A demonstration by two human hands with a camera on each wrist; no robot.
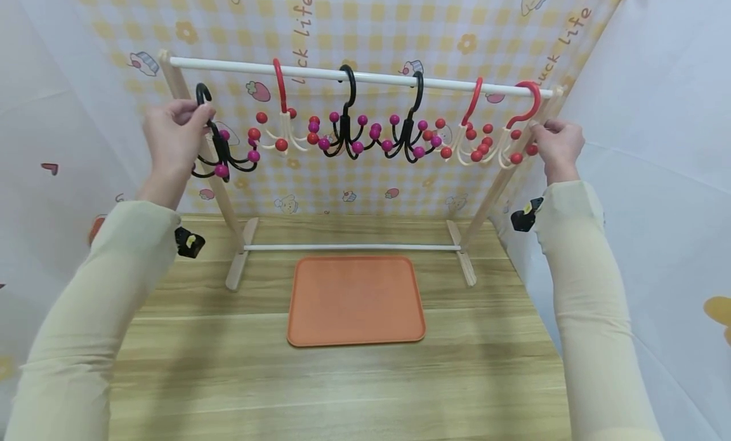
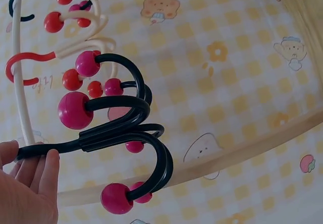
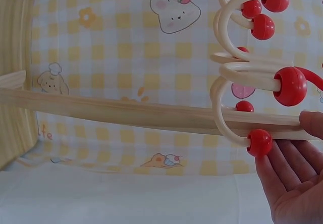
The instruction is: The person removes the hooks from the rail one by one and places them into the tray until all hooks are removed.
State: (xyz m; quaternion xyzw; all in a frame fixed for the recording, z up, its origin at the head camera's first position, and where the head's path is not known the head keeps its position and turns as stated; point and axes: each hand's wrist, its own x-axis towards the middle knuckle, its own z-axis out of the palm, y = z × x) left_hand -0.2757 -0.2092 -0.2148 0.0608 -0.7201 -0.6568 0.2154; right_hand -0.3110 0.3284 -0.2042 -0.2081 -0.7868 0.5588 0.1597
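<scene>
Hanger [image 1: 221,148], black, multi-armed; ribbed stem, curved prongs, glossy magenta balls [image 2: 75,111] at the tips. Located at the left hand [image 1: 174,136], whose thumb and fingers pinch the hook [image 2: 48,149]; prongs splay below those fingers, stem tilted. Right hand [image 1: 558,146]: thumb and fingers gripping the rack's wooden upright [image 3: 126,112]. Just left of those fingers: cream hanger [image 3: 252,66], red hook, red balls. Between both hands' fingers: four further hangers on a white rod [image 1: 379,78]. Below: orange tray [image 1: 356,301].
</scene>
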